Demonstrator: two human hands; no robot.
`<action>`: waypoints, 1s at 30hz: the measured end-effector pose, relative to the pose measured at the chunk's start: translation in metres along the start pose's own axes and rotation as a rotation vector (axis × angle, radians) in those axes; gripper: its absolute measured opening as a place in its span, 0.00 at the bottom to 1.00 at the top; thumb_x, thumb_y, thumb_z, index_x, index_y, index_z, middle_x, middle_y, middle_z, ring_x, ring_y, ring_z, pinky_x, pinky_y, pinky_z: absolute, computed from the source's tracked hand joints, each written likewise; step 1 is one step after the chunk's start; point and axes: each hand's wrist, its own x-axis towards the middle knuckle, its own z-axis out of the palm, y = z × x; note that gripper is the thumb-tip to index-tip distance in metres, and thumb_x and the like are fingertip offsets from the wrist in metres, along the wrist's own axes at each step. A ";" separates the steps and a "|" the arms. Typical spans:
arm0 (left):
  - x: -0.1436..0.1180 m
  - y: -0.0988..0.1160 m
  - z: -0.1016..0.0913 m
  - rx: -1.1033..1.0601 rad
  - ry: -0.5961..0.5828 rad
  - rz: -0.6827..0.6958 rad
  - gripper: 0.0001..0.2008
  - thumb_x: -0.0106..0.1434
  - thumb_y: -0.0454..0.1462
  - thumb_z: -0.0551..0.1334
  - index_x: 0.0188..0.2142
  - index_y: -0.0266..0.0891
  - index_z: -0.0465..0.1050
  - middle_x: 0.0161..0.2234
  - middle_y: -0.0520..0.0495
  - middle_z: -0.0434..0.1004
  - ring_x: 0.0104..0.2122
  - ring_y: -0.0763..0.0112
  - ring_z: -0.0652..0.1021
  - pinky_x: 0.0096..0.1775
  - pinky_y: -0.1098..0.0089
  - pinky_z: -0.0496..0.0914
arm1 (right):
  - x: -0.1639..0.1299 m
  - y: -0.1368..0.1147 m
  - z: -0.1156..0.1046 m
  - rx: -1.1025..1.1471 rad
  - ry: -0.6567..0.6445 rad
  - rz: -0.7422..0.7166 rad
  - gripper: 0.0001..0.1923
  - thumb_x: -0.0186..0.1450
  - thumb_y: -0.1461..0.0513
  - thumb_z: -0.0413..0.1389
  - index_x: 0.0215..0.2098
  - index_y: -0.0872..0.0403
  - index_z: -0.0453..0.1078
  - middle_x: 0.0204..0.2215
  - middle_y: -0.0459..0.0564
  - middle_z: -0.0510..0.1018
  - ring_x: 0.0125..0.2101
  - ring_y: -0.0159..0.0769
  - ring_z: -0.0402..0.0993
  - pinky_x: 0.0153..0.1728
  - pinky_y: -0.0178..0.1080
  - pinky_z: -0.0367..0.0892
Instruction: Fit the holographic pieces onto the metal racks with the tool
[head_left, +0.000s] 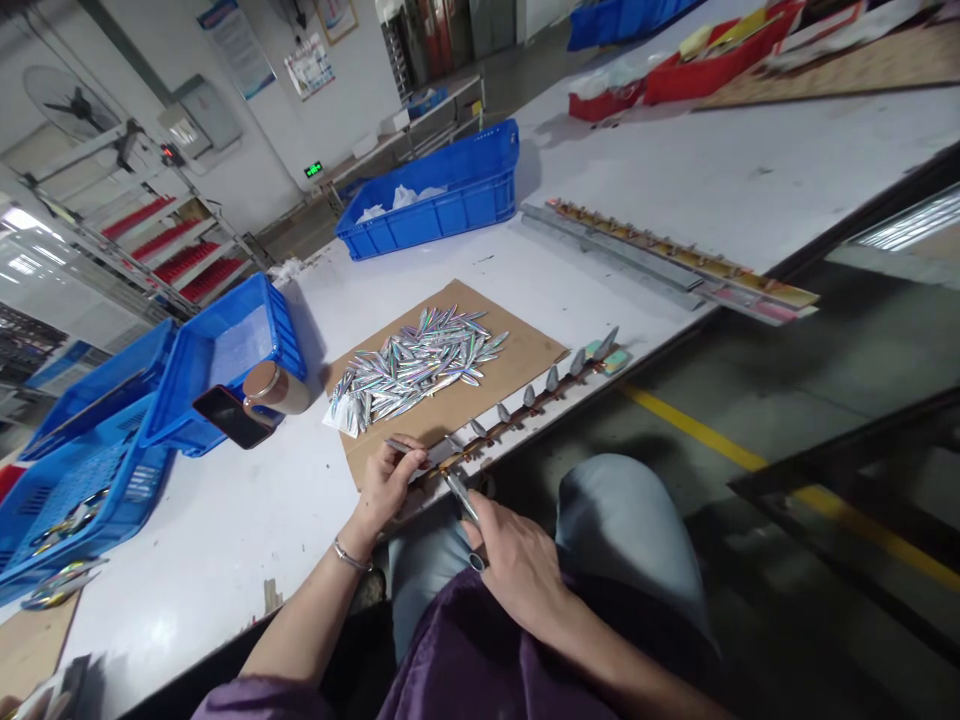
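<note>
My left hand pinches a slim grey fishing lure body between thumb and fingers, at the near end of a long clip rack. Grey lure bodies stand upright in several of the rack's clips, along the table's front edge. My right hand is closed around metal pliers, whose tip reaches the rack close beside my left fingers. My palm covers part of the pliers. Behind the rack, a heap of shiny silver lure bodies lies on a cardboard sheet.
A phone leans by a lidded cup at the left. Blue crates stand behind and left. More racks lie back right, with red bins beyond. At lower left, part of another person's hand shows.
</note>
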 end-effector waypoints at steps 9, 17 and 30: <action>0.002 0.013 0.002 0.292 -0.162 0.212 0.13 0.69 0.45 0.63 0.35 0.37 0.77 0.32 0.46 0.80 0.33 0.70 0.79 0.38 0.70 0.72 | 0.000 0.001 -0.007 0.120 -0.057 0.086 0.14 0.73 0.56 0.48 0.52 0.52 0.67 0.35 0.51 0.82 0.34 0.43 0.80 0.33 0.40 0.66; 0.001 0.015 0.009 0.474 -0.157 0.332 0.11 0.70 0.44 0.62 0.36 0.39 0.76 0.33 0.46 0.79 0.33 0.70 0.79 0.37 0.70 0.72 | 0.010 0.001 -0.004 1.296 -0.249 0.816 0.28 0.64 0.38 0.53 0.41 0.54 0.70 0.23 0.46 0.72 0.20 0.32 0.67 0.20 0.32 0.57; 0.001 0.011 0.009 0.456 -0.160 0.360 0.11 0.70 0.44 0.62 0.36 0.39 0.75 0.33 0.46 0.79 0.33 0.70 0.78 0.38 0.69 0.72 | 0.000 -0.005 -0.015 -0.383 0.031 -0.110 0.12 0.74 0.62 0.49 0.52 0.54 0.71 0.30 0.52 0.78 0.30 0.39 0.73 0.33 0.40 0.59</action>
